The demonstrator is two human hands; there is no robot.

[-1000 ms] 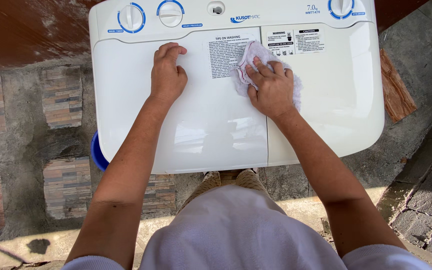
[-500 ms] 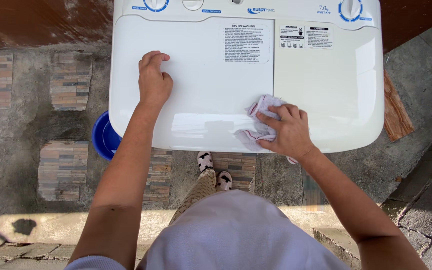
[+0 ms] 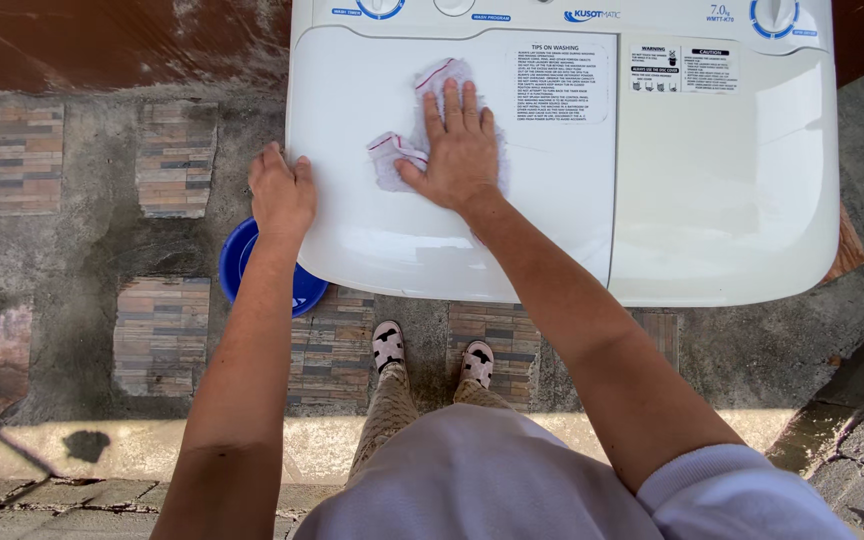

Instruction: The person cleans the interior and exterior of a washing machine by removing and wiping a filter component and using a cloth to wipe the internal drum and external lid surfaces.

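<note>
R hand point(image 3: 462, 150) lies flat, fingers spread wide, palm down on a white cloth point(image 3: 422, 130) w/ red edging, pressing it onto the left lid point(image 3: 432, 240) of a white twin-tub washing machine point(image 3: 732, 200). Cloth is bunched, poking out past the fingertips at top and past the thumb on the left; rest is hidden under the palm. Not gripped, just pinned flat.

L hand point(image 3: 280, 192) rests on the machine's left edge, fingers close together and curled over the rim, holding nothing else.

Both lids are shut, so tub contents can't be seen. Right lid point(image 3: 722, 180) sits beside the left one, w/ a seam between. Control panel at the far edge has round dials point(image 3: 774, 12) w/ blue rings, partly cut off by the frame.

Blue basin point(image 3: 242, 265) sits on the ground just below the machine's left front corner, mostly hidden by the L forearm and the machine; looks empty, but too little shows to be sure.

Ground is rough concrete w/ inset brick-pattern tiles point(image 3: 157, 335). Person's feet in patterned slippers point(image 3: 388, 345) stand close to the machine front.
</note>
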